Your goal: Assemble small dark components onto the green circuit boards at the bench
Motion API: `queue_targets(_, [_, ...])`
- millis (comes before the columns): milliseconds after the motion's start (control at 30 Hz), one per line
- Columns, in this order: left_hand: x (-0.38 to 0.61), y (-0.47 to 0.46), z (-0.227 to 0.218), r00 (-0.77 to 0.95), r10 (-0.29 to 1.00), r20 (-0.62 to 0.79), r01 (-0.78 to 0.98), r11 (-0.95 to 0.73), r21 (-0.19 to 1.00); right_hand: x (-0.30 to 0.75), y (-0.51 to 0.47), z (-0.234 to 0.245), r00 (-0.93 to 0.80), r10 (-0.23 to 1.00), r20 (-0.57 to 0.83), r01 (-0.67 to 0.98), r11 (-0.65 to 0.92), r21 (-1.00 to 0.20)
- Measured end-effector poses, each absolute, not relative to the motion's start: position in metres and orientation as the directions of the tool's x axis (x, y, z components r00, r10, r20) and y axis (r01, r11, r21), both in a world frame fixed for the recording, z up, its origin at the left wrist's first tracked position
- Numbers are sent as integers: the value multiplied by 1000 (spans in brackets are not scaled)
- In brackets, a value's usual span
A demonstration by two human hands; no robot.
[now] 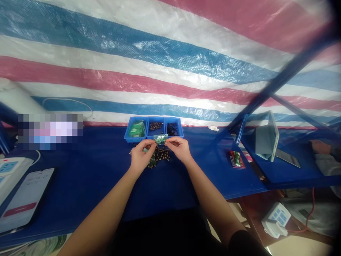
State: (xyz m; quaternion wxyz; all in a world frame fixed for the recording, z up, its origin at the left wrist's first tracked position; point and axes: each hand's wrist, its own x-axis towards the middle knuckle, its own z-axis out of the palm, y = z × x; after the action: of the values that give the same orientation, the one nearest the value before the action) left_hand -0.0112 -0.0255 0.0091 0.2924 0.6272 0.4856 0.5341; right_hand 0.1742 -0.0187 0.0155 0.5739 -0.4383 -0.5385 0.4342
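Observation:
A small clear plastic bag with green on it [161,139] is stretched between my two hands, just in front of the blue bins. My left hand [142,154] pinches its left end and my right hand [179,147] pinches its right end. Below the bag lies a pile of small dark and brassy parts [163,155], with some green packets [152,163] at its left side. Behind stand three joined blue bins [128,139]. The left one holds green packets [137,128], the middle one small brassy parts [156,126], the right one black parts [172,128].
A phone [29,195] and a white power strip [13,169] lie on the left of the blue table [90,170]. To the right are a small red and green box [236,159], a blue metal post [242,128] and a tablet in a case [268,138]. Another person's hand [319,146] shows far right.

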Motion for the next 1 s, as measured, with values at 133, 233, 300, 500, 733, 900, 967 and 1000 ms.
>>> queue_targets(133, [-10, -25, 8, -60, 927, 371, 229, -349, 909, 174, -19, 16, 36, 974, 224, -18, 225, -974])
queue_targets(233, [-9, -25, 9, -83, 933, 349, 204, -327, 923, 172, -20, 17, 39, 975, 218, -17, 219, -976])
queue_targets(300, [-10, -25, 11, -83, 938, 337, 220, -312, 924, 171, -20, 18, 41, 975, 217, -23, 218, -976])
queue_targets(500, [-12, -27, 15, -13, 950, 311, 207, -302, 930, 171, -20, 20, 72, 972, 223, -21, 225, -974])
queue_targets(733, [-10, -27, 14, 132, 938, 320, 282, -345, 895, 173, -20, 20, 81, 973, 216, -33, 219, -975])
queue_targets(900, [-8, -28, 13, 145, 905, 400, 363, -425, 829, 170, -22, 19, 51, 968, 248, -49, 250, -967])
queue_targets(967, [-8, -27, 13, 118, 903, 413, 365, -426, 828, 169, -23, 20, 33, 967, 253, -65, 255, -965])
queue_targets(1000, [-9, -26, 13, 84, 907, 413, 356, -414, 838, 169, -23, 21, 32, 967, 252, -69, 253, -965])
